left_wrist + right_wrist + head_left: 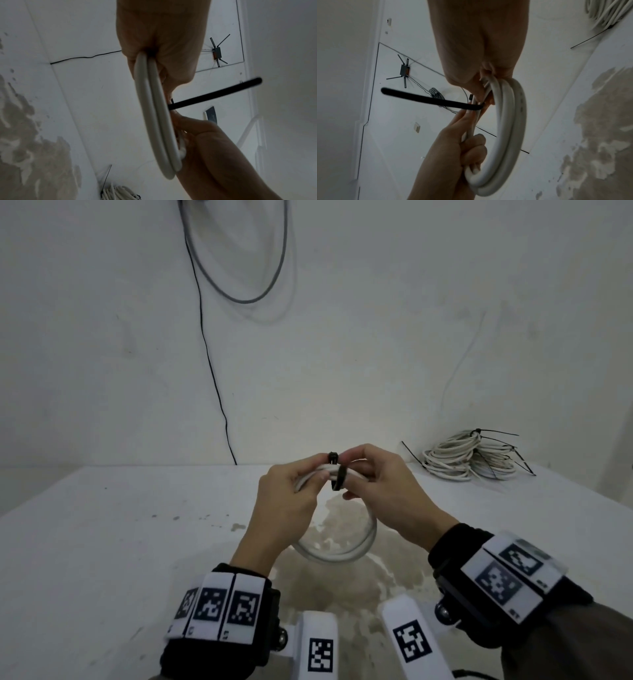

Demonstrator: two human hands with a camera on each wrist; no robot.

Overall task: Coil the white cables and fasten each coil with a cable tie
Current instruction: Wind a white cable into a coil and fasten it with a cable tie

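Note:
I hold a small white cable coil [342, 554] upright above the table, its top bundle between both hands. A black cable tie [339, 479] is wrapped round that bundle, its head on top. My left hand [317, 477] grips the coil just left of the tie. Just right of it my right hand [351, 470] grips the coil, fingertips against the tie. In the left wrist view the coil [154, 121] hangs from my left hand [163, 40] and the tie's tail [214, 93] sticks out sideways. In the right wrist view the tail [428, 99] juts left of the coil [510, 121].
A pile of tied white coils [469, 458] with black tie tails lies at the back right of the white table [102, 542]. A loose black tie [412, 455] lies beside it. A dark cable [212, 371] hangs down the wall behind. A worn patch [342, 594] marks the tabletop below my hands.

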